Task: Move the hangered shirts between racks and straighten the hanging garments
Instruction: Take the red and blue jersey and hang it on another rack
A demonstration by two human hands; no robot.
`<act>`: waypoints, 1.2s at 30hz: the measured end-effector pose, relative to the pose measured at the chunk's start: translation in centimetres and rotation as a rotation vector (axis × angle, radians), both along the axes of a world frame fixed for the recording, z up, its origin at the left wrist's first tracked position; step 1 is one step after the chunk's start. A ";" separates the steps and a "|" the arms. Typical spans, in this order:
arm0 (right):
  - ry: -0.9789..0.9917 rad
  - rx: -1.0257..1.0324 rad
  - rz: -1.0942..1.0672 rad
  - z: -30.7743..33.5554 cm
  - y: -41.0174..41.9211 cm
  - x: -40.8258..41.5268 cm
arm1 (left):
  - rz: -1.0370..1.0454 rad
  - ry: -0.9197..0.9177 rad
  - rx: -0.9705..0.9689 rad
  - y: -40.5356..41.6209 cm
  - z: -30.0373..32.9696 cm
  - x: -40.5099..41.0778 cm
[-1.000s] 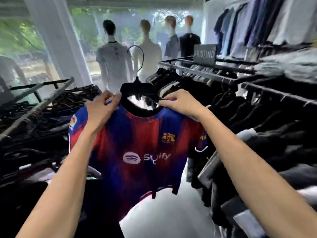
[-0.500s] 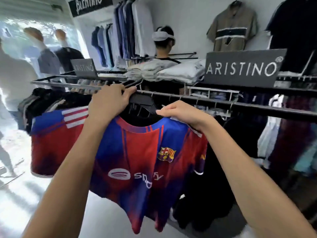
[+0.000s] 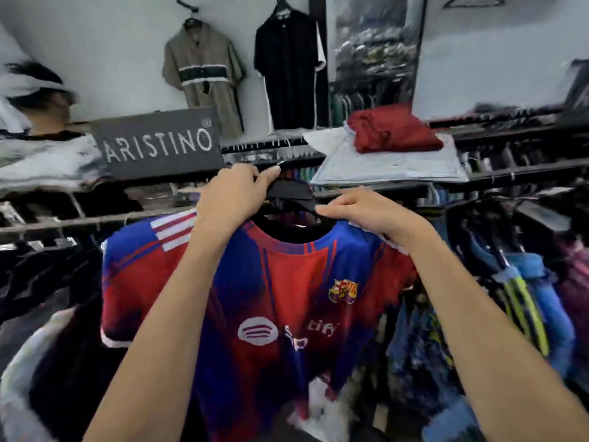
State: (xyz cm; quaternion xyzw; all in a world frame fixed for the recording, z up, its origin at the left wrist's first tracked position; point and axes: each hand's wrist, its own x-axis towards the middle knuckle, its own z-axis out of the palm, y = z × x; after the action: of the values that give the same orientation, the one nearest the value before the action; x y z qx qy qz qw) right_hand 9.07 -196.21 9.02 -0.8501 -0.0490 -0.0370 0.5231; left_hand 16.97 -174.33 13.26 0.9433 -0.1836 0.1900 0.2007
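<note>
clothing shop interior, white wall (image 3: 95, 52) at the back. two garments hang high on that wall: an olive short-sleeve shirt (image 3: 204, 74) with a dark chest band, and a black polo (image 3: 288, 74) to its right. a dark mirror or poster panel (image 3: 374, 43) sits right of the polo, content blurred. dark metal rack rail (image 3: 79, 220) runs across mid-frame, with a second tier rail (image 3: 526, 172) behind and above it. dark "aristino" sign (image 3: 157, 145) stands on the upper tier, tilted slightly. right of it, a folded dark red garment (image 3: 392, 130) lies on a stack of folded pale blue shirts (image 3: 389, 165). another person (image 3: 41, 100) at far left, blurred. dark clothes (image 3: 47, 282) hang lower left, blue and yellow-green striped garments (image 3: 526, 298) lower right.

task item: red/blue football jersey (image 3: 287, 298) on a black hanger (image 3: 291, 194), held up in front of the rack rail, centre frame. front faces the camera, crest on the right chest, sponsor logo across the middle. long axis vertical, collar up, hem down; shoulder line runs left-right, roughly parallel to the rail. whether the hook is on the rail: cannot tell, it's hidden behind the fingers.

left hand (image 3: 232, 199) wrapped round the hanger neck at the top, fingers curled over it. right hand (image 3: 366, 212) pinches the jersey's shoulder at the right side of the collar, fingertips pointing left toward the hanger. hands close together, not touching.
</note>
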 end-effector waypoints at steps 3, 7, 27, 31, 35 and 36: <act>0.064 -0.009 -0.123 -0.1 -7.9 -4.0 | -0.114 0.093 0.094 -9.5 -0.6 -0.7; 0.117 -0.107 -0.288 1.0 -16.4 -10.0 | -0.374 0.142 0.318 -20.7 -1.7 -3.1; -0.029 -0.091 -1.216 -0.7 -36.0 -35.5 | -1.192 0.241 -0.089 -53.8 -4.4 -25.5; -0.090 -0.068 -1.323 -2.1 -41.2 -41.6 | -1.278 0.219 -0.150 -60.6 -6.1 -31.7; -0.112 -0.066 -1.396 -2.6 -47.6 -48.4 | -1.325 0.251 -0.182 -68.2 -7.0 -38.4; -0.109 -0.076 -1.401 -2.6 -49.4 -50.1 | -1.330 0.269 -0.190 -70.1 -7.0 -40.1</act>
State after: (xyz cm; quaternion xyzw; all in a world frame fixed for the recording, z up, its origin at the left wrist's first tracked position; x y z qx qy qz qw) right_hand -41.04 -245.66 6.46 -0.6961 0.4824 -0.4061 0.3431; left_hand -23.08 -244.46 6.24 0.6236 -0.6800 -0.0774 0.3777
